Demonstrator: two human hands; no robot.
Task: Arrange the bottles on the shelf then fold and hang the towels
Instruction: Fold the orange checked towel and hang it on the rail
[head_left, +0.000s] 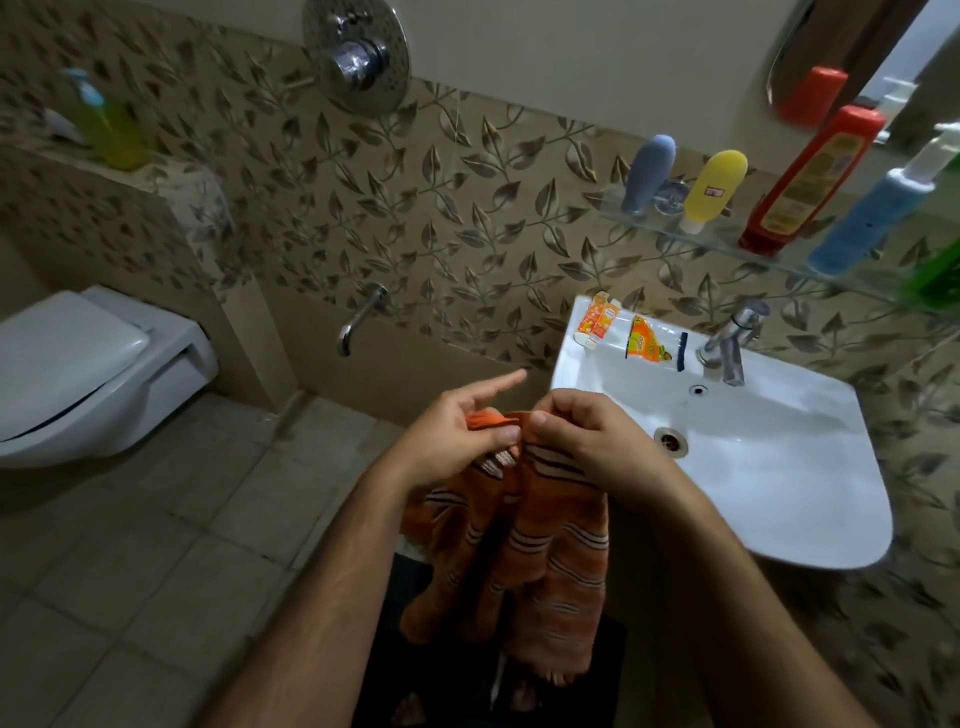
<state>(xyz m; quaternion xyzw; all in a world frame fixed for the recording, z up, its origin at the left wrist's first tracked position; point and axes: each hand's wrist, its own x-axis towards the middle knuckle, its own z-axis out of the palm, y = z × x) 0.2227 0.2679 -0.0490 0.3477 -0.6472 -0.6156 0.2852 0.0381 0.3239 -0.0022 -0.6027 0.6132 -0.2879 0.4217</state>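
An orange striped towel (545, 561) hangs down in front of me, held by its top edge. My left hand (457, 431) pinches the towel's upper left corner, index finger sticking out straight. My right hand (587, 441) grips the top edge right beside it, fingers curled. On the glass shelf (727, 241) at the upper right stand a grey-blue bottle (647, 174), a yellow bottle (714, 189), a red bottle (810, 182) and a blue pump bottle (872, 218). A green bottle (940, 275) shows at the right edge.
A white sink (810, 499) with a tap (730, 343) is at the right, with a toothpaste tube (597, 319) and an orange sachet (647, 340) on its rim. A toilet (88, 369) is at the left. A yellow-green bottle (111, 127) stands on the ledge.
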